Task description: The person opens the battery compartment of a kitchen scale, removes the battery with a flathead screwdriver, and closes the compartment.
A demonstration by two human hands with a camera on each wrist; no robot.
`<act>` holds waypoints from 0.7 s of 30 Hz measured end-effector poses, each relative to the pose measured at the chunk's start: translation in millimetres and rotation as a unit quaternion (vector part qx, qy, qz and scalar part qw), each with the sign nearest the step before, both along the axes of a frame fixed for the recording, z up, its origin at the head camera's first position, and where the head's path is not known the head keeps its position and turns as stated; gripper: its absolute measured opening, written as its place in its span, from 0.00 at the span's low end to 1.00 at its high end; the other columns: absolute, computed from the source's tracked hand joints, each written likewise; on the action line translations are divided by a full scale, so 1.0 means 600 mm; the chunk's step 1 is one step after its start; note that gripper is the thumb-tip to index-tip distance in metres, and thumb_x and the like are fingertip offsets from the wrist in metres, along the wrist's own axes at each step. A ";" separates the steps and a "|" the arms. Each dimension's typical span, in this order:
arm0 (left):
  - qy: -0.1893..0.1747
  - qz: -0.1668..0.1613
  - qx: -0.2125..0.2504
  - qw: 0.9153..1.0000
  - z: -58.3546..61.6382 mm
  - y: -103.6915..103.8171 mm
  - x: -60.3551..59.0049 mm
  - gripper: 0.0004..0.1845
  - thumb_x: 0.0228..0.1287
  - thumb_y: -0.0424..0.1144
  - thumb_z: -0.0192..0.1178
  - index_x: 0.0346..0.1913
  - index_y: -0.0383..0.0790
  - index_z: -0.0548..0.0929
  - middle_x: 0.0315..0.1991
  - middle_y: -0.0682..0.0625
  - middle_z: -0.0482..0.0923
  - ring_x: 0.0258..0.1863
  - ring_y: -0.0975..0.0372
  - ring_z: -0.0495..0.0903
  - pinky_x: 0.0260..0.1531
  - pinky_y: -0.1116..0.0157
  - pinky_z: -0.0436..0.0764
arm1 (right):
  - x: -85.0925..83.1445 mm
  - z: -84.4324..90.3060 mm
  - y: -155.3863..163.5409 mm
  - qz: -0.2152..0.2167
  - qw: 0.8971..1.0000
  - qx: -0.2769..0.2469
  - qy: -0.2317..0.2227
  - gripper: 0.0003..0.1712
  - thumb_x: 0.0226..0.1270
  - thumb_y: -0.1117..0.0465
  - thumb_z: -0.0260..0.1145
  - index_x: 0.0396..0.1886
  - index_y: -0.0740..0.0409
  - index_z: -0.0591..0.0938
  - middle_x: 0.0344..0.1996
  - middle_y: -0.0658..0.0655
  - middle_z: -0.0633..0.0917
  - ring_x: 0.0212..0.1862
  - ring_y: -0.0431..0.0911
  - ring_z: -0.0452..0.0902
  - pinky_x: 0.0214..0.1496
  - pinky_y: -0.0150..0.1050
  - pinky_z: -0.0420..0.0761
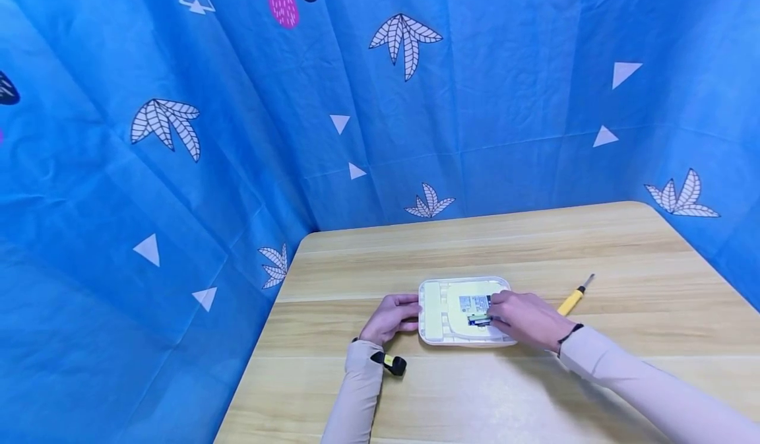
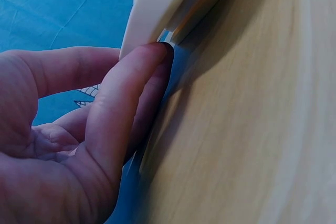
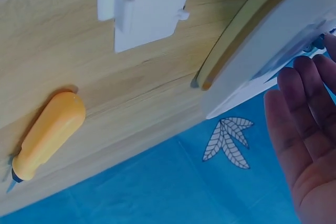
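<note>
Pale wood grain across the table [image 1: 623, 246], walled on the far and side edges by a blue cloth backdrop [image 1: 475, 101] printed with white leaves and triangles. Near the table's middle, flat and underside up, a white plastic device [image 1: 436, 309] with a cream-yellow inner panel, a small printed label and an open recess toward its right half.

Against the device's left edge, the left hand [image 1: 388, 318]: fingertips [image 2: 152, 56] pressed to the rim, thumb alongside, fingers only gently bent, bracing rather than clasping. On that wrist, a small black and yellow unit on a strap, beige sleeve behind it.

Over the recess, the right hand [image 1: 525, 318], fingers [image 3: 310, 93] extended and close together in the wrist view, tips down at a small dark blue part [image 1: 478, 320] seated in the opening. Touching or pinching that part: cannot tell, the contact hidden under the fingers. No curl visible in the wrist view.

Just right of the device, apart from it, a yellow-handled screwdriver [image 1: 573, 299], shaft toward the far right corner. In the right wrist view, also a loose white plastic cover [image 3: 149, 6] with a clip tab, flat on the wood between the screwdriver's handle and the device's edge, touching neither.
</note>
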State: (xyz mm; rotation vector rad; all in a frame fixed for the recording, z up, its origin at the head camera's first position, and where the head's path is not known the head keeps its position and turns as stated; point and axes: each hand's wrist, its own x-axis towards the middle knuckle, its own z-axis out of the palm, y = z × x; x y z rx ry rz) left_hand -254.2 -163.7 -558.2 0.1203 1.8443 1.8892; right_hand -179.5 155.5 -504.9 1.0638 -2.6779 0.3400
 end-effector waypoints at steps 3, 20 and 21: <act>0.001 -0.002 -0.001 1.000 0.001 0.001 0.001 0.26 0.71 0.29 0.62 0.68 0.21 0.73 0.57 0.33 0.84 0.46 0.58 0.89 0.45 0.66 0.92 | 0.000 -0.003 -0.002 -0.005 1.000 0.007 0.010 0.05 0.62 0.62 0.75 0.29 0.47 0.87 0.28 0.42 0.79 0.30 0.33 0.69 0.26 0.27 0.78; -0.003 0.004 -0.006 1.000 0.006 0.000 0.003 0.26 0.71 0.29 0.62 0.68 0.22 0.73 0.59 0.32 0.83 0.47 0.56 0.89 0.46 0.65 0.92 | 0.005 -0.013 -0.009 0.036 0.972 0.134 0.188 0.12 0.47 0.72 0.75 0.28 0.53 0.85 0.29 0.48 0.82 0.32 0.41 0.76 0.27 0.31 0.83; -0.003 0.003 -0.006 1.000 0.006 0.000 0.003 0.26 0.71 0.29 0.62 0.68 0.22 0.72 0.59 0.32 0.83 0.48 0.56 0.89 0.46 0.65 0.92 | 0.005 -0.013 -0.009 0.036 0.973 0.132 0.184 0.12 0.47 0.72 0.75 0.29 0.53 0.85 0.29 0.48 0.82 0.32 0.41 0.76 0.27 0.30 0.83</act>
